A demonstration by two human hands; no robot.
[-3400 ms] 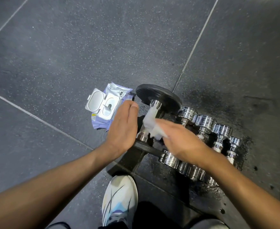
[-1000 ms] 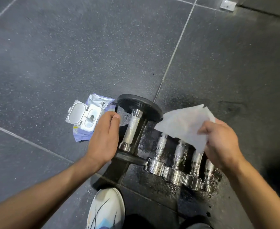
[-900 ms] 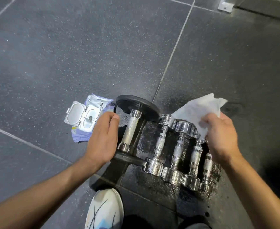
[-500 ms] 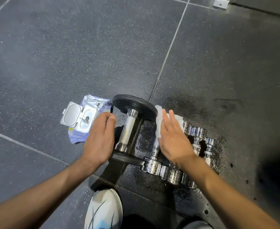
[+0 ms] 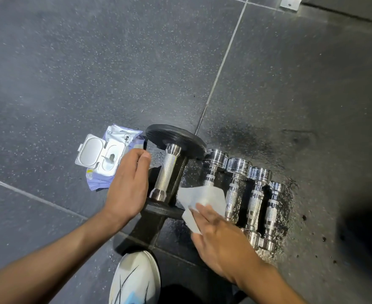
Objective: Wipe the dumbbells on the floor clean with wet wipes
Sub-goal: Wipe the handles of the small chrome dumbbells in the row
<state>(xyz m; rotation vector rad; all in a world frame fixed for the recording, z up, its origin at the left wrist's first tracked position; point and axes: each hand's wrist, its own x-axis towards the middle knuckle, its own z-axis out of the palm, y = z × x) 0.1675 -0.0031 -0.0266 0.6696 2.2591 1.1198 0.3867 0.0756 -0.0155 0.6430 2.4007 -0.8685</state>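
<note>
A large dumbbell point(image 5: 168, 170) with black plates and a knurled steel handle lies on the dark floor. To its right, several small chrome dumbbells point(image 5: 255, 194) lie side by side on a wet patch. My right hand point(image 5: 220, 242) presses a white wet wipe point(image 5: 202, 197) flat onto the near end of the leftmost chrome dumbbell. My left hand point(image 5: 128, 187) rests against the left side of the large dumbbell, fingers together, holding nothing that I can see. The near ends of the chrome dumbbells on the left are hidden under my right hand.
A purple pack of wet wipes point(image 5: 106, 159) with its white lid flipped open lies left of the large dumbbell. My white shoe point(image 5: 134, 279) stands at the bottom centre. A metal bracket point(image 5: 289, 4) sits at the top right by a wall base.
My right hand lifted the wipe off the large dumbbell's handle, spread it in the air, laid it on the chrome dumbbells and slid it toward me. The left hand stayed put.
</note>
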